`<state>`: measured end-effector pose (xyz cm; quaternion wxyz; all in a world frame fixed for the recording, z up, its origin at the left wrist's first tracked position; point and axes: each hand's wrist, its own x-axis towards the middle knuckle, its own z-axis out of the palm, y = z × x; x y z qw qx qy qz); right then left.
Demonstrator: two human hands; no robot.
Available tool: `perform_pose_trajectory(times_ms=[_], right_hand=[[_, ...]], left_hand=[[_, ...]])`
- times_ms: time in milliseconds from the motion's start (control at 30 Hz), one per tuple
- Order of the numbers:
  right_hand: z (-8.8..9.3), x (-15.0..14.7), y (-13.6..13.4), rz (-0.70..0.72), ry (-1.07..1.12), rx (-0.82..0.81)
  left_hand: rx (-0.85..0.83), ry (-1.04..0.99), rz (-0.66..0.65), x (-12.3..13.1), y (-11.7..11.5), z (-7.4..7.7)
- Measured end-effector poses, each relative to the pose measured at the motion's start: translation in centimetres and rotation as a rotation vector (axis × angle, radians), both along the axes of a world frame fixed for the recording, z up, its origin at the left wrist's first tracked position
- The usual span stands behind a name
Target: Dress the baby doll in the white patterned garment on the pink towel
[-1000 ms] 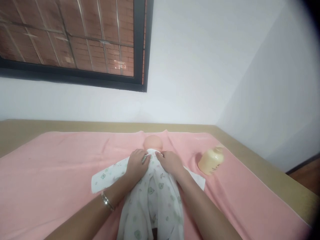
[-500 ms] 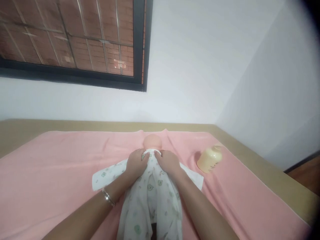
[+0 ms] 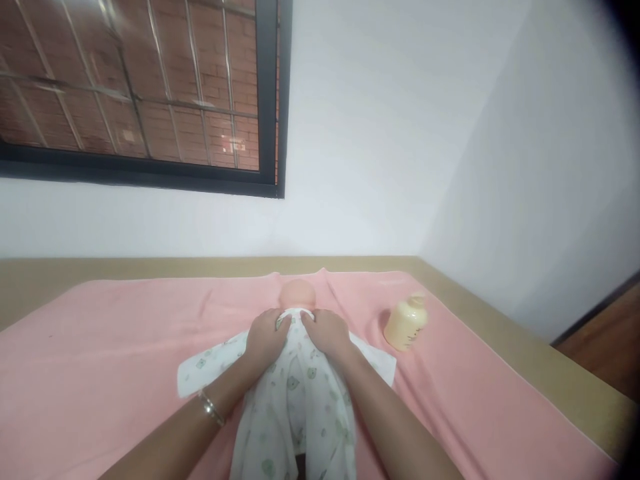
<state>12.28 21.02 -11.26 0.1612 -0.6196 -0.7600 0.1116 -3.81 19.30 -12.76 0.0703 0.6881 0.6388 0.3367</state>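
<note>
A baby doll [image 3: 298,293] lies on a pink blanket, only the smooth top of its round head showing. Over its body is a white baby garment [image 3: 294,393] with small green prints, its sleeves spread to both sides and its lower part hanging toward me. My left hand [image 3: 269,335] grips the garment at the left shoulder, thumb on the front. At the other shoulder, my right hand [image 3: 327,331] holds the cloth in the same way, thumb near the neckline. The other fingertips are mostly hidden. A bracelet [image 3: 211,408] circles my left wrist.
A pale yellow bottle [image 3: 406,323] rests on the pink blanket [image 3: 125,333], right of the doll. The blanket covers a tan surface [image 3: 475,313] set against white walls [image 3: 360,133]. A dark-framed window [image 3: 150,173] with bars is at upper left.
The view has tilted up and shifted slightly right, so everything sits a little lower and further left. Both hands keep the same place on the garment at the doll's shoulders.
</note>
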Motion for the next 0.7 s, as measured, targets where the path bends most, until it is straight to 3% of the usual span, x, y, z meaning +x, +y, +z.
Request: perform_pose_trajectory(times_ms=[700], right_hand=[[-0.32,0.2,0.15,0.007,0.028,-0.015]], left_hand=[[-0.023,-0.023,-0.004,-0.01,0.13,-0.17]])
